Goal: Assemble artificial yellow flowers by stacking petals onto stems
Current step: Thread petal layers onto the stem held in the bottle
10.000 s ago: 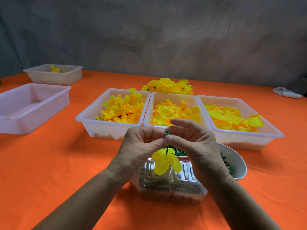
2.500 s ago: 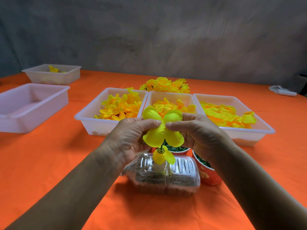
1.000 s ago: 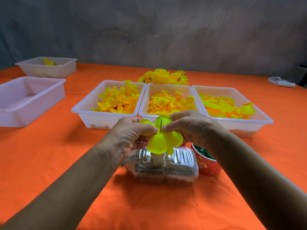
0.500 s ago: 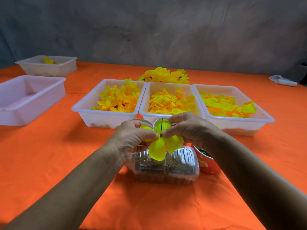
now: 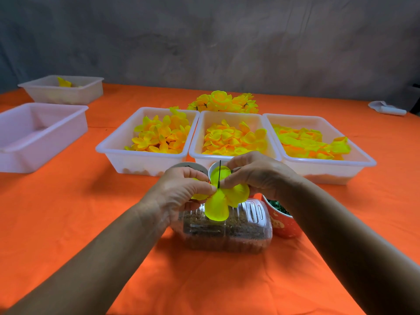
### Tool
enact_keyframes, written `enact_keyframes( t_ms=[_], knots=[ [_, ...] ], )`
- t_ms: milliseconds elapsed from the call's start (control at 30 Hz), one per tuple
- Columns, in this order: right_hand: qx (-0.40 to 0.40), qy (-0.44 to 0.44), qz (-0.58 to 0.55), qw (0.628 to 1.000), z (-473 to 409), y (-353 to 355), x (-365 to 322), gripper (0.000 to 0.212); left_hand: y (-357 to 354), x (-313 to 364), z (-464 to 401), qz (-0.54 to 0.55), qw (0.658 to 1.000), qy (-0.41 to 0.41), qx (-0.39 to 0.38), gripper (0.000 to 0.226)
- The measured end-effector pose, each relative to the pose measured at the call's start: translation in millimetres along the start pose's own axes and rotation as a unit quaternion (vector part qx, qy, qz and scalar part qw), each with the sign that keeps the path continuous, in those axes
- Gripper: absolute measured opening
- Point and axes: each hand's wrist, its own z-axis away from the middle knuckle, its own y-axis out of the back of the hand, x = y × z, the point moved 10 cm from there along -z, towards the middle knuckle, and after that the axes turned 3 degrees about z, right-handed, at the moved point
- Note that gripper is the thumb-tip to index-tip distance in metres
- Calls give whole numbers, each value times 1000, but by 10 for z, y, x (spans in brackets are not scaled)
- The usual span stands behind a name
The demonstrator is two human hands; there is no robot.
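Note:
A thin dark stem [image 5: 220,173] stands upright above a clear plastic bottle [image 5: 238,228] lying on its side with brown filling. A yellow four-lobed petal layer [image 5: 218,206] sits threaded on the stem. My left hand [image 5: 181,189] pinches the petal layer from the left and my right hand [image 5: 256,173] pinches it from the right, fingertips meeting at the stem. Three white trays hold loose yellow petals: left tray [image 5: 113,148], middle tray [image 5: 200,153], right tray [image 5: 363,160]. A heap of finished yellow flowers [image 5: 223,102] lies behind them.
A red cup [image 5: 284,226] with green pieces stands right of the bottle; two white cups [image 5: 188,165] show behind my hands. An empty white tray [image 5: 56,133] and another tray [image 5: 75,94] with a yellow piece sit far left. A white object [image 5: 386,108] lies far right.
The petal layer has slid down the stem since 2.5 s ago, covering the smaller petal below. More of the stem tip now shows above it. Both hands sank slightly.

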Motion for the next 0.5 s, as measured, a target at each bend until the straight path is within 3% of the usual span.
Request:
enact_keyframes(
  t_ms=[300,500],
  knots=[
    [-35,-5,-36,999,-38,-45,102,18,65,75,-25,-66,997,-40,3,29],
    [-74,-26,-92,993,-14,-55,171,23,61,122,-12,-73,995,-61,-9,29]
  ],
)
